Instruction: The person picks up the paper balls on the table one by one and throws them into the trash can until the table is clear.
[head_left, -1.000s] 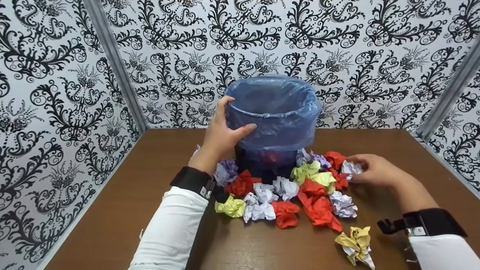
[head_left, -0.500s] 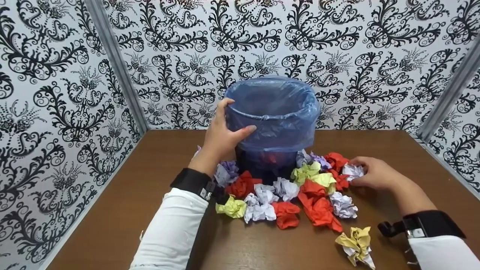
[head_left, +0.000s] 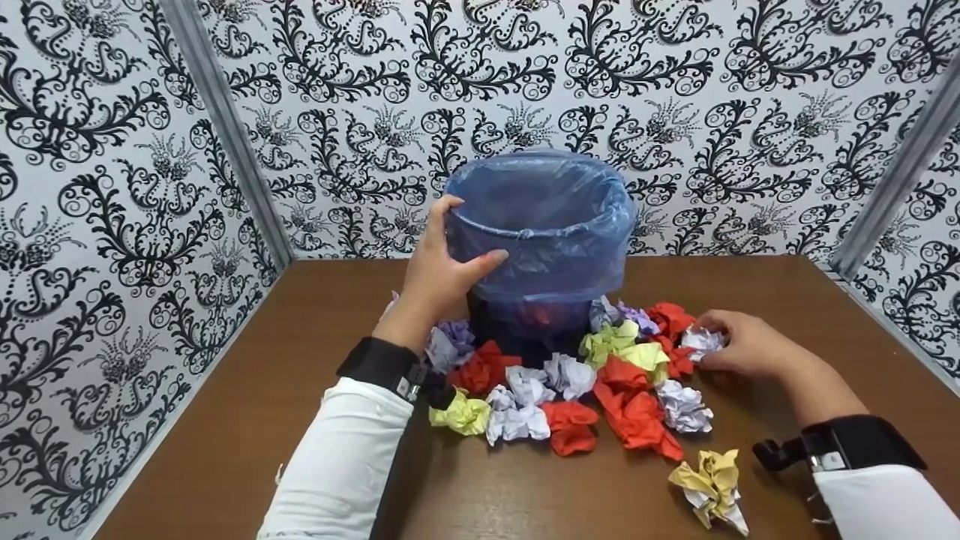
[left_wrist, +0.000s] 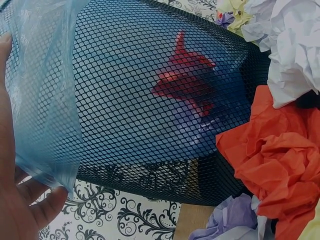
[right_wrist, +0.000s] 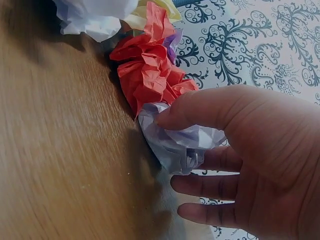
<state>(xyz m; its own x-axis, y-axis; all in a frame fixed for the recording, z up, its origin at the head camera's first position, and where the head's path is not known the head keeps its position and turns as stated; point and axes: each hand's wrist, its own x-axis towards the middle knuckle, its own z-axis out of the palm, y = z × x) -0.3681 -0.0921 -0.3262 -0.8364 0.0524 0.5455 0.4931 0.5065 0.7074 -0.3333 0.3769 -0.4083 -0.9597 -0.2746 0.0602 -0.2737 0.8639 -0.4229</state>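
Note:
A black mesh wastebasket (left_wrist: 120, 95) lined with a blue plastic bag (head_left: 555, 262) stands at the middle of the table. My left hand (head_left: 442, 274) grips its upper left side, thumb across the front of the bag and a fingertip at the rim. Through the mesh, a red crumpled paper (left_wrist: 185, 80) shows inside, low in the bag. To the right of the basket, my right hand (head_left: 754, 346) holds a pale lavender-white crumpled paper ball (right_wrist: 172, 142) between thumb and fingers. That ball lies low by the table, right against red crumpled papers (right_wrist: 147, 70).
Crumpled papers crowd the basket's foot: red (head_left: 637, 416), white (head_left: 525, 424), yellow-green (head_left: 459, 412) and purple (head_left: 450, 345). Nearer the front right lies a yellow-and-white paper ball (head_left: 712, 487) on the brown table (head_left: 247, 420). Patterned panels (head_left: 525, 75) enclose the back and sides.

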